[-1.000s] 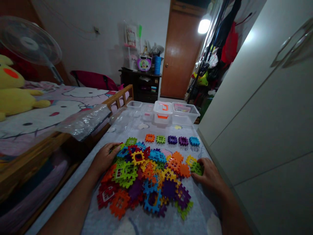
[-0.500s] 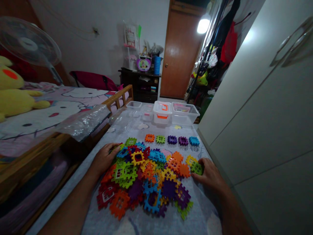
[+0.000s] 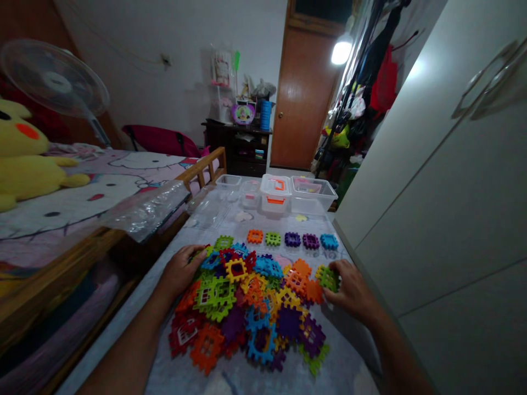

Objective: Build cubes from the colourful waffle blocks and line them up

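Note:
A heap of colourful plastic interlocking blocks (image 3: pixel 255 299), notched squares with window-like cut-outs, lies on the cloth-covered table between my hands. At the heap's left edge, my left hand (image 3: pixel 181 272) has its thumb and fingers closed on a yellow-green block (image 3: pixel 198 254), mostly hidden by the fingers. On the right side, my right hand (image 3: pixel 351 286) pinches a green block (image 3: pixel 328 278) by its right edge, beside orange blocks (image 3: pixel 302 274). Behind the heap stands a row of single blocks: orange (image 3: pixel 255 236), green (image 3: pixel 273 238), dark purple (image 3: pixel 292 239), purple (image 3: pixel 310 241) and blue (image 3: pixel 329 241).
Clear plastic boxes line the table's far end, one lidded with orange clips (image 3: pixel 275 193) and an open one (image 3: pixel 313 195) at its right. A wooden bed rail (image 3: pixel 201 167) runs along the left. A pale cabinet (image 3: pixel 448 192) stands close on the right.
The whole view has shifted slightly downward. My right hand has tilted and moved the green block a little over the yellow one beside it. My left hand stays at the heap's edge.

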Available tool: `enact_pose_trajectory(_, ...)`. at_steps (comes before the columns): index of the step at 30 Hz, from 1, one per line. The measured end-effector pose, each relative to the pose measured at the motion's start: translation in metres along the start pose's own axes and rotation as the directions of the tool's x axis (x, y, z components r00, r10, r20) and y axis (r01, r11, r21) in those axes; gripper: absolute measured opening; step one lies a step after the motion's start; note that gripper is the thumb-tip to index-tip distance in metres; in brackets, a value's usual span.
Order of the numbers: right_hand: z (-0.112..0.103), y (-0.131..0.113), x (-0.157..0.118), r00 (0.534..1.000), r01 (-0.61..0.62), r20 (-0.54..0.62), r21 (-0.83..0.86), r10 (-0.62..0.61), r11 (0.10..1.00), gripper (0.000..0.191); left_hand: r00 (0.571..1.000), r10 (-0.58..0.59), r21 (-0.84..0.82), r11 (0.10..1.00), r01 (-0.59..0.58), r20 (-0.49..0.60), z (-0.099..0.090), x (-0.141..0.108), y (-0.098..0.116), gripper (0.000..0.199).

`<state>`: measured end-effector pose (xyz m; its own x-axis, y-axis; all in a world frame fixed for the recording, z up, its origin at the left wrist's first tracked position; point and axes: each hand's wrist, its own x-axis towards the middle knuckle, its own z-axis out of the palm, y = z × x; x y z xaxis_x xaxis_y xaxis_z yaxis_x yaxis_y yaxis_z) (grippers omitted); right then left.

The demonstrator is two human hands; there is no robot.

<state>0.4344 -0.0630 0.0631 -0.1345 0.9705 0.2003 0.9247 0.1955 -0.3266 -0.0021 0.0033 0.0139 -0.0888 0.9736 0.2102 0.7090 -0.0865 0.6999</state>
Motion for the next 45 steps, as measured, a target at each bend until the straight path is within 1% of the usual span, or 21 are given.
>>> enact_pose_trajectory(3, -0.007, -0.021, 0.027, 0.992, 0.129, 0.010, 0.029, -0.129, 0.991, 0.031, 1.000, -0.006, -0.007, 1.000, 0.006, -0.004, 0.001, 0.000, -0.002, 0.049)
enact_pose_trajectory(6, -0.003, -0.043, 0.067, 0.979, 0.205, 0.002, -0.026, -0.205, 0.978, 0.035, 1.000, 0.003, -0.011, 1.000, -0.003, -0.004, 0.002, 0.000, -0.003, 0.048)
enact_pose_trajectory(8, 0.006, -0.056, 0.095, 0.979, 0.203, 0.039, -0.080, -0.200, 0.976, 0.039, 1.000, 0.003, -0.013, 1.000, -0.003, -0.004, 0.002, 0.000, -0.004, 0.047)
enact_pose_trajectory(10, 0.017, -0.068, 0.120, 0.975, 0.202, 0.126, -0.144, -0.184, 0.969, 0.040, 1.000, 0.000, -0.015, 1.000, 0.000, -0.003, 0.002, 0.000, -0.004, 0.047)
enact_pose_trajectory(11, 0.022, -0.072, 0.131, 0.972, 0.207, 0.146, -0.156, -0.184, 0.966, 0.040, 1.000, -0.002, -0.015, 1.000, 0.002, -0.003, 0.002, -0.001, -0.004, 0.046)
enact_pose_trajectory(13, 0.033, -0.079, 0.147, 0.965, 0.219, 0.181, -0.171, -0.188, 0.961, 0.040, 1.000, 0.003, -0.021, 1.000, -0.003, 0.003, 0.002, -0.001, -0.002, 0.045)
enact_pose_trajectory(16, 0.047, -0.084, 0.163, 0.957, 0.229, 0.224, -0.188, -0.185, 0.955, 0.041, 1.000, 0.012, -0.035, 0.999, -0.012, 0.004, 0.001, -0.002, 0.001, 0.044)
enact_pose_trajectory(21, 0.060, -0.083, 0.175, 0.943, 0.226, 0.294, -0.232, -0.154, 0.946, 0.046, 1.000, 0.003, -0.029, 1.000, -0.004, -0.021, 0.001, -0.002, 0.003, 0.043)
enact_pose_trajectory(27, 0.065, -0.083, 0.178, 0.929, 0.236, 0.341, -0.244, -0.145, 0.940, 0.058, 1.000, 0.013, -0.023, 1.000, -0.013, -0.027, 0.004, -0.001, 0.000, 0.041)
enact_pose_trajectory(29, 0.067, -0.085, 0.177, 0.923, 0.244, 0.355, -0.238, -0.149, 0.940, 0.056, 1.000, 0.014, -0.022, 1.000, -0.015, -0.024, 0.003, -0.002, 0.000, 0.041)
enact_pose_trajectory(31, 0.071, -0.085, 0.177, 0.920, 0.244, 0.363, -0.231, -0.150, 0.942, 0.049, 1.000, 0.014, -0.026, 1.000, -0.015, -0.017, 0.002, -0.003, 0.001, 0.041)
enact_pose_trajectory(34, 0.073, -0.086, 0.175, 0.923, 0.234, 0.355, -0.217, -0.147, 0.948, 0.045, 1.000, 0.012, -0.035, 0.999, -0.013, -0.016, 0.001, -0.004, 0.004, 0.040)
enact_pose_trajectory(37, 0.069, -0.088, 0.173, 0.933, 0.225, 0.326, -0.194, -0.153, 0.955, 0.056, 1.000, 0.010, -0.041, 0.999, -0.011, -0.020, 0.000, -0.004, 0.006, 0.039)
enact_pose_trajectory(39, 0.062, -0.092, 0.171, 0.943, 0.221, 0.287, -0.172, -0.166, 0.960, 0.065, 1.000, 0.011, -0.046, 0.999, -0.012, -0.018, 0.001, -0.004, 0.005, 0.039)
enact_pose_trajectory(40, 0.059, -0.095, 0.170, 0.948, 0.222, 0.264, -0.158, -0.175, 0.962, 0.066, 1.000, 0.013, -0.047, 0.999, -0.014, -0.018, 0.001, -0.004, 0.005, 0.039)
enact_pose_trajectory(43, 0.049, -0.111, 0.169, 0.951, 0.249, 0.216, -0.099, -0.224, 0.963, 0.055, 1.000, 0.011, -0.054, 0.998, -0.012, -0.012, 0.000, -0.004, 0.006, 0.039)
enact_pose_trajectory(45, 0.047, -0.124, 0.171, 0.935, 0.293, 0.224, -0.047, -0.275, 0.955, 0.045, 1.000, -0.001, -0.067, 0.998, 0.000, -0.012, -0.001, -0.005, 0.007, 0.040)
